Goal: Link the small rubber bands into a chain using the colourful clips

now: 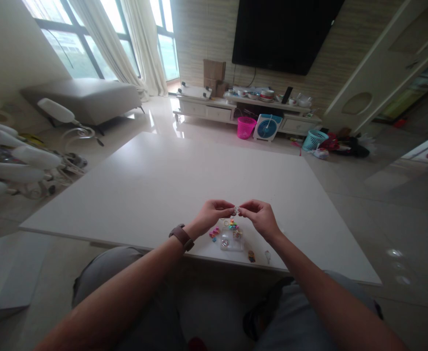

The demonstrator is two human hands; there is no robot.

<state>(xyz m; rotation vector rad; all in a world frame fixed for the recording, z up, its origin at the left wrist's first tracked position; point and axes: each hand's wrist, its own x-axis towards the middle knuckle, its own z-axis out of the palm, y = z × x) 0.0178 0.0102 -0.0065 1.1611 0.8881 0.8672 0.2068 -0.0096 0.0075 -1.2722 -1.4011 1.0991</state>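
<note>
My left hand and my right hand meet above the white table, each with thumb and fingers pinched. Between their fingertips is a small metal ring, gripped from both sides; its finer shape is too small to tell. Just below lies a clear plastic box with metal rings in its left part. Small multicoloured pieces lie at its far side, and pink and blue pieces to its left. A brown and blue figure charm and a pale small piece rest near the table edge.
The white table stretches ahead, its near edge over my knees. White-backed chairs stand at the left, a grey bench by the windows. Beyond are a TV cabinet, a pink basket, a blue fan and a light-blue basket.
</note>
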